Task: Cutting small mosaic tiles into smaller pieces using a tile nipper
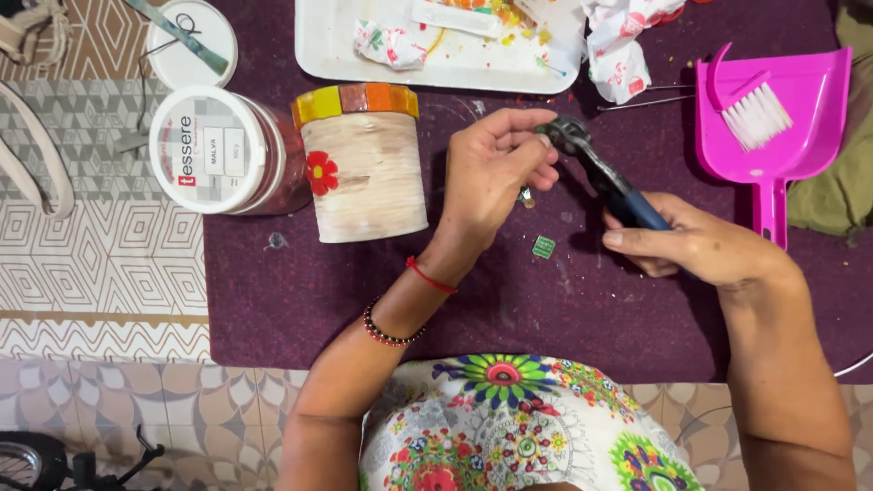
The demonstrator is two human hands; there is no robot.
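My right hand (693, 244) grips the blue handles of wheeled tile nippers (600, 173), whose dark head points up and left. My left hand (491, 173) pinches a small piece right at the nipper head; the piece itself is too small to make out. A small green tile (544, 246) lies on the purple cloth (300, 300) between my hands. To the left of my left hand lies a cream can (366, 173) on its side, with a band of yellow and orange tiles around its top and a red flower on it.
A white-lidded jar (211, 150) lies left of the can, a round lid (191, 41) above it. A white tray (318, 45) with scraps and crumpled paper (618, 55) sits at the top. A pink dustpan with brush (773, 118) is at the right.
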